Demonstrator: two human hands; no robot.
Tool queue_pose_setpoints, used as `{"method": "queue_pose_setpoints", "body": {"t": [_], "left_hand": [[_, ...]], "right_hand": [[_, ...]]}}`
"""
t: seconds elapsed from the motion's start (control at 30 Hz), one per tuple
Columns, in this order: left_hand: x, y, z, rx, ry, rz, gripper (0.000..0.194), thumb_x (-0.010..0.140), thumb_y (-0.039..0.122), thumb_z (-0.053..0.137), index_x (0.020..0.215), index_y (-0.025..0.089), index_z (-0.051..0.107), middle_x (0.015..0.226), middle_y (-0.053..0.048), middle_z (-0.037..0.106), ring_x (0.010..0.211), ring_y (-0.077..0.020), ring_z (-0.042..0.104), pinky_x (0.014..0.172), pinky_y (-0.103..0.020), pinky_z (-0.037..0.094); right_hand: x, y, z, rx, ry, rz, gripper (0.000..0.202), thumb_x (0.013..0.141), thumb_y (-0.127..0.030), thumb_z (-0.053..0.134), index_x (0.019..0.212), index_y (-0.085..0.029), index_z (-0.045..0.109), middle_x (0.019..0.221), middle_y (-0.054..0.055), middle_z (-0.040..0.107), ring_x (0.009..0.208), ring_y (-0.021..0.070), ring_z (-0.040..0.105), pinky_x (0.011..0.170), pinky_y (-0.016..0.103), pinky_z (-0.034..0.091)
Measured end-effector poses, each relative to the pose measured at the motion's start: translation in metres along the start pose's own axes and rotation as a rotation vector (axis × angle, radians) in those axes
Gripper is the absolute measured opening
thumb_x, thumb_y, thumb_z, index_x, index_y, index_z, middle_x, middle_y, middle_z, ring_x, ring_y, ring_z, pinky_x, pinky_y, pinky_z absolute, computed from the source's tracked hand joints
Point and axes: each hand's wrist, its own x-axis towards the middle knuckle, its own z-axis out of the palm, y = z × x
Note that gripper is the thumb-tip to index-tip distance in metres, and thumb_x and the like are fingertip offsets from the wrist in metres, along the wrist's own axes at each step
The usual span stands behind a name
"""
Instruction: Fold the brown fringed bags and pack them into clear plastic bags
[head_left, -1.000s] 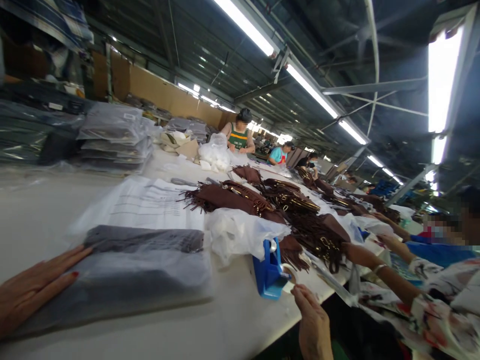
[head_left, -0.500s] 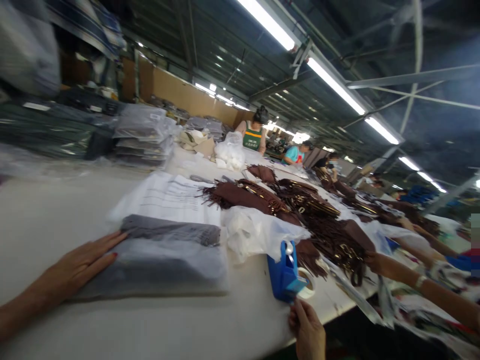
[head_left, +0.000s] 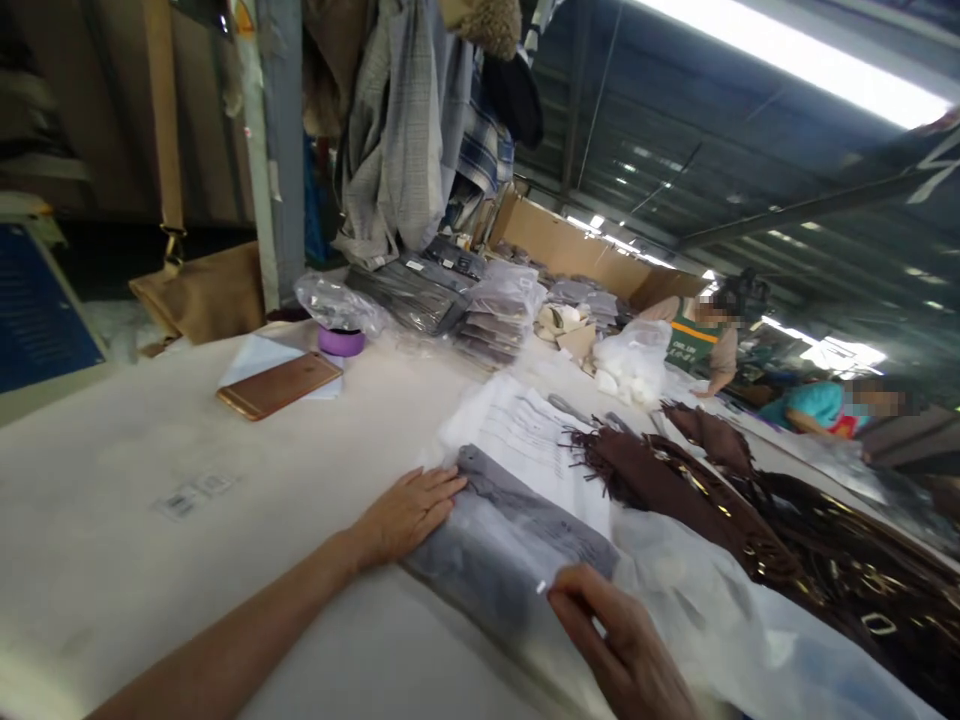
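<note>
Left hand [head_left: 409,512] flat on grey fabric bundle in clear plastic [head_left: 499,548]; right hand [head_left: 619,640] pinched

Bundle is supported on the white tabletop [head_left: 292,530], under the left hand and reaching below the right. Left hand is spread palm down, fingers rested on the bundle's left end. Right hand is closed at thumb and forefinger; a tiny white strip [head_left: 541,588] is gripped at the tips, over the bundle. Can't be told whether the bundle is touched by the right hand. White printed paper sheets [head_left: 551,440] are laid just beyond the left fingertips. Right of the right hand, a crumpled translucent white plastic bag [head_left: 701,570] is seen; past it, dark brown fringed items with gold-coloured fittings [head_left: 675,495] are piled. Well beyond the left hand, leftward, a flat rose-gold phone [head_left: 281,386] is laid on a pale blue sheet [head_left: 259,357].
</note>
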Motion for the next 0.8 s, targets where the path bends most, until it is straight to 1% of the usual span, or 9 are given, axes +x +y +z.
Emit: {"method": "queue_pose_setpoints", "body": {"t": [0.03,0.1,0.2,0.3,0.4,0.5,0.57,0.67,0.8], "left_hand": [[0.0,0.0,0.0,0.001,0.004,0.01,0.046,0.095,0.033,0.021,0.139,0.023,0.031,0.148,-0.004,0.028,0.136,-0.0192,0.025,0.112,-0.047,0.019],[-0.001,0.001,-0.002,-0.005,0.011,0.02,0.046,0.095,0.033,0.022,0.139,0.021,0.032,0.147,-0.005,0.029,0.136,-0.0199,0.026,0.112,-0.046,0.019],[-0.001,0.002,-0.004,-0.032,0.015,0.002,0.046,0.096,0.034,0.022,0.139,0.022,0.033,0.147,-0.004,0.029,0.136,-0.0193,0.026,0.113,-0.045,0.019],[0.0,0.003,-0.007,-0.052,-0.01,-0.013,0.046,0.096,0.035,0.022,0.139,0.023,0.032,0.148,-0.003,0.027,0.136,-0.0187,0.025,0.114,-0.045,0.017],[0.0,0.004,-0.006,-0.08,-0.02,-0.018,0.046,0.096,0.035,0.022,0.139,0.023,0.032,0.148,-0.002,0.025,0.136,-0.019,0.024,0.114,-0.045,0.017],[0.001,0.003,-0.002,-0.113,0.007,-0.027,0.045,0.095,0.036,0.024,0.138,0.025,0.034,0.148,-0.002,0.027,0.136,-0.0199,0.026,0.114,-0.045,0.017],[0.002,0.002,0.0,-0.133,0.029,-0.032,0.045,0.095,0.036,0.026,0.137,0.024,0.036,0.147,-0.002,0.029,0.135,-0.0207,0.028,0.113,-0.045,0.018],[0.004,0.002,0.001,-0.148,0.05,-0.036,0.044,0.094,0.035,0.028,0.136,0.023,0.038,0.145,-0.003,0.032,0.135,-0.0219,0.029,0.113,-0.045,0.019],[0.004,0.001,0.0,-0.126,0.02,-0.037,0.045,0.095,0.035,0.027,0.138,0.023,0.035,0.147,-0.002,0.029,0.136,-0.0211,0.025,0.114,-0.045,0.017]], "right_hand": [[0.026,-0.013,-0.004,-0.029,-0.075,-0.061,0.028,0.09,-0.041,0.039,0.073,-0.022,0.052,0.064,-0.003,0.051,0.06,0.0107,0.048,0.057,0.022,0.037],[0.073,-0.028,-0.006,-0.059,-0.199,-0.102,0.025,0.09,-0.035,0.04,0.072,-0.02,0.05,0.062,-0.005,0.047,0.059,0.0093,0.044,0.056,0.022,0.033],[0.122,-0.026,0.002,-0.07,-0.359,-0.077,0.02,0.087,-0.03,0.044,0.072,-0.02,0.051,0.061,-0.006,0.044,0.059,0.0084,0.041,0.055,0.021,0.03],[0.148,-0.01,0.015,-0.083,-0.467,-0.036,0.016,0.081,-0.026,0.049,0.068,-0.019,0.052,0.057,-0.007,0.042,0.056,0.0081,0.039,0.053,0.022,0.028],[0.159,0.0,0.027,-0.096,-0.514,0.002,0.015,0.075,-0.024,0.055,0.062,-0.019,0.054,0.054,-0.007,0.045,0.055,0.0083,0.04,0.053,0.022,0.029],[0.163,0.005,0.035,-0.108,-0.476,0.069,0.015,0.071,-0.024,0.06,0.058,-0.019,0.055,0.054,-0.006,0.048,0.054,0.0087,0.042,0.053,0.023,0.03],[0.166,0.01,0.036,-0.125,-0.386,0.131,0.017,0.066,-0.027,0.067,0.059,-0.02,0.053,0.053,-0.007,0.048,0.053,0.0088,0.041,0.051,0.022,0.029],[0.167,0.024,0.031,-0.143,-0.254,0.202,0.03,0.058,-0.033,0.074,0.061,-0.021,0.047,0.051,-0.009,0.044,0.05,0.0086,0.038,0.046,0.022,0.026],[0.155,0.034,0.022,-0.164,-0.156,0.203,0.022,0.066,-0.031,0.067,0.061,-0.021,0.048,0.049,-0.008,0.046,0.049,0.0099,0.042,0.047,0.023,0.031]]}}
